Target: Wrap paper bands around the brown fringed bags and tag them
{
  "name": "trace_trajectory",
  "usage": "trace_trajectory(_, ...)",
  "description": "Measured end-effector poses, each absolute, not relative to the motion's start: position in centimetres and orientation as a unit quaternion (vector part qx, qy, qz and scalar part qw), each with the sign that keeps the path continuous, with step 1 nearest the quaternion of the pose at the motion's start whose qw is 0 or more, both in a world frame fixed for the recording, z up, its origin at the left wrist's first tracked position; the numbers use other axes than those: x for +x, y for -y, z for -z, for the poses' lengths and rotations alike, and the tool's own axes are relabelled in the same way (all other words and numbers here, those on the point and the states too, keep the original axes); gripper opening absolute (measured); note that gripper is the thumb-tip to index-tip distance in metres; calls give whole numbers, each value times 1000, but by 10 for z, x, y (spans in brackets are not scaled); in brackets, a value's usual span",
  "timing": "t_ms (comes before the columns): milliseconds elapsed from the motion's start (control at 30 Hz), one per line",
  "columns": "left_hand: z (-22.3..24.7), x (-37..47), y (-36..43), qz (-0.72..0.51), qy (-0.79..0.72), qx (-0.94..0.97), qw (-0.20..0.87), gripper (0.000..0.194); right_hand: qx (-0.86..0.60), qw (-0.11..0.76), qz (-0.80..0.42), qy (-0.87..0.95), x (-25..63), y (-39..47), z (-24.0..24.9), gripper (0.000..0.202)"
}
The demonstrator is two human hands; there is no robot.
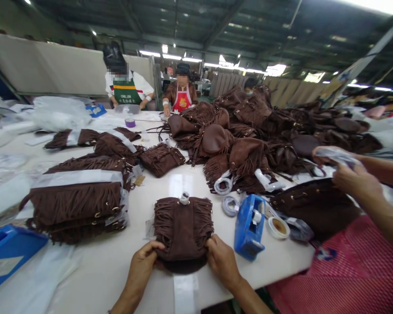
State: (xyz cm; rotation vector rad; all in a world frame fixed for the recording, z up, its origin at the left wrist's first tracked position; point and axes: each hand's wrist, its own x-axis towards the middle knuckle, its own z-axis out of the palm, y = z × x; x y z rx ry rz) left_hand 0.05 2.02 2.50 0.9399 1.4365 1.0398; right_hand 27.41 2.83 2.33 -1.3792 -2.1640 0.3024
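Note:
A dark brown fringed suede bag (183, 229) lies on the white table in front of me, with a small white wrapped piece (184, 198) at its far edge. My left hand (145, 260) pinches the bag's near left corner between thumb and fingers. At the near right corner, my right hand (223, 261) is closed on the bag's side. A pale strip (186, 293) runs out from under the bag toward me, and another pale strip (179, 185) shows beyond its far edge. The bag's underside is hidden.
Stacked fringed bags (75, 198) stand at left near a blue box (13, 255). To the right are a blue tape dispenser (249, 226), a tape roll (278, 228) and a large bag heap (242, 126). A co-worker's hands (353, 172) hold clear plastic; two people work opposite.

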Motion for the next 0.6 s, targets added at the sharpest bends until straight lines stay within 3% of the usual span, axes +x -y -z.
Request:
trace_trajectory(133, -22, 1, -17, -443, -604, 402, 527, 15, -465, 224, -13, 856, 279, -28, -26, 24)
trace_trajectory(367, -22, 5, 2, -480, -608, 433, 460, 35, -429, 214, 14, 877, 287, -42, -27, 21)
trace_trajectory(600, -12, 13, 11, -444, -697, 498, 263, 12, -427, 221, 16, 877, 288, -45, -19, 17)
